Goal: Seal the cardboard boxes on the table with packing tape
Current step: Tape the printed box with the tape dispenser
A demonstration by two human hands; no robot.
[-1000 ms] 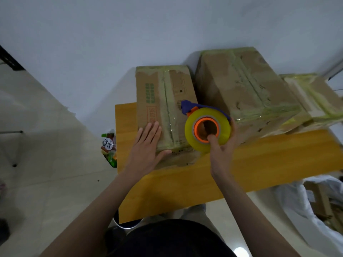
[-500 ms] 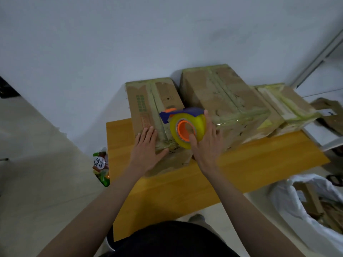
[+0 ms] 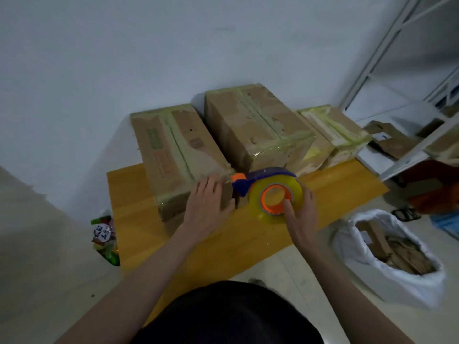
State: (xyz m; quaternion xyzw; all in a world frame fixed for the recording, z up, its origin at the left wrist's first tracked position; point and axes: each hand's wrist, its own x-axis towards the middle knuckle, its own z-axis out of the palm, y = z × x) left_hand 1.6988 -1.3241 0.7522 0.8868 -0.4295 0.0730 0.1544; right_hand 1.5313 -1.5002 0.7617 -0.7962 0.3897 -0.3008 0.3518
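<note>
Three taped cardboard boxes stand in a row on the wooden table: the left box, the taller middle box and the right box. My left hand presses flat with straight fingers on the near right corner of the left box. My right hand grips the yellow tape roll with its orange core, thumb inside the core. The roll's blue dispenser head touches the left box's near right corner.
A white sack of cardboard scraps sits on the floor at the right. A metal shelf rack with flattened cartons stands beyond it. Colourful packets lie on the floor by the table's left edge. A white wall stands behind the boxes.
My right hand has carried the tape roll down off the left box's top to its near right corner. My left hand slid right along the box's front edge.
</note>
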